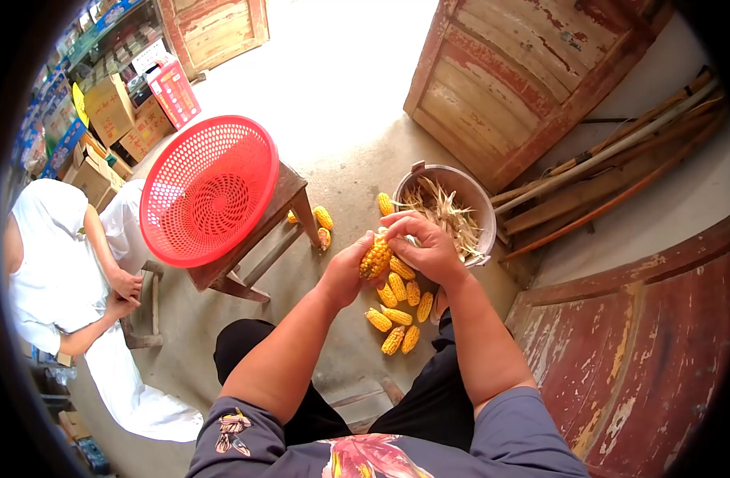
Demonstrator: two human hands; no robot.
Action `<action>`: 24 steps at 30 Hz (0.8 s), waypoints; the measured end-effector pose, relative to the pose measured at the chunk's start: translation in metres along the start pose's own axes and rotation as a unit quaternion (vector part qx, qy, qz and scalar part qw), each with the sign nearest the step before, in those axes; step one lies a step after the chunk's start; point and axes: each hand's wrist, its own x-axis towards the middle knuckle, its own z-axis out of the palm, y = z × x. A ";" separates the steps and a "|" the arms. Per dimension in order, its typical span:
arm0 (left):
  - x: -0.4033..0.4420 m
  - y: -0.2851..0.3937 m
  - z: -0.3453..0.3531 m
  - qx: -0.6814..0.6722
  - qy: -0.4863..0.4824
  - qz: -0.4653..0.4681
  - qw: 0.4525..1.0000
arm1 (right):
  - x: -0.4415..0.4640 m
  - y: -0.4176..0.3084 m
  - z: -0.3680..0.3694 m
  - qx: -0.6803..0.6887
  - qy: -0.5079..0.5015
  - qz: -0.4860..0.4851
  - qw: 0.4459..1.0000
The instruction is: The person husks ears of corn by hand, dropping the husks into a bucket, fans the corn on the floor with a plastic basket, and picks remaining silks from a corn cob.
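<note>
An ear of corn [374,260] with yellow kernels is gripped in my left hand [345,269], tilted upward in front of me. My right hand [425,245] is closed at the upper end of the same ear, its thumb and fingers pressed together there; whether they pinch silk or husk is hidden. On the floor below lie several husked ears of corn [398,316]. Beyond my right hand stands a metal pot [480,209] heaped with pale dry husks [442,209]. One more ear [386,204] rests by the pot's left side.
A red plastic colander basket [249,171] sits on a wooden stool [289,187] at left, with a few ears [323,217] beside its legs. Another person in white [58,263] sits at far left, hands together. Poles [612,155] lean by the right wall; cardboard boxes [110,107] stand upper left.
</note>
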 end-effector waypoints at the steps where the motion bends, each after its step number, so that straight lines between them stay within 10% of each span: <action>1: 0.000 0.000 0.000 0.000 0.000 0.000 1.000 | 0.003 0.000 0.000 0.000 0.000 0.000 1.000; 4: 0.000 0.003 0.004 -0.014 0.008 -0.007 1.000 | 0.008 0.000 -0.002 -0.040 0.021 -0.030 0.999; 9: -0.002 0.007 0.002 -0.077 -0.048 -0.003 0.996 | 0.001 0.028 -0.023 0.058 0.142 0.186 0.971; 17: -0.003 0.006 0.003 -0.052 -0.026 0.009 0.998 | -0.001 0.004 -0.002 0.013 0.015 0.090 0.996; 24: 0.003 0.000 0.002 -0.033 -0.022 0.006 0.999 | 0.004 0.000 -0.013 0.060 0.102 0.077 0.990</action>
